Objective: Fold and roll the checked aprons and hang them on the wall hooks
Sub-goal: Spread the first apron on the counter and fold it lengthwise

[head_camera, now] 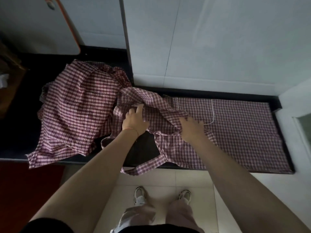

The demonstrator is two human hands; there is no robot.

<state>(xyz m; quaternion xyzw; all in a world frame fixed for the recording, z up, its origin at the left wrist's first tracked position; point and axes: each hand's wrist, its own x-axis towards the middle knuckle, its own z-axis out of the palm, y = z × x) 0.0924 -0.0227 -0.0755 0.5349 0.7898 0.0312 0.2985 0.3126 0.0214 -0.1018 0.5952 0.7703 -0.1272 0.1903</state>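
Observation:
One maroon-and-white checked apron [244,130] lies spread over the right part of the dark counter [20,125], its left end bunched up between my hands and a strap loop hanging over the front edge. A second checked apron [75,108] lies crumpled in a heap to the left. My left hand [134,121] pinches a raised fold of the spread apron's bunched end. My right hand [191,127] rests on the cloth with fingers spread, pressing it down.
A white board with an orange rim [42,26] leans against the wall at the back left. White tiled walls [218,47] close the back and the right side. A brown box [8,81] sits at the far left. My feet stand on pale floor tiles [193,182].

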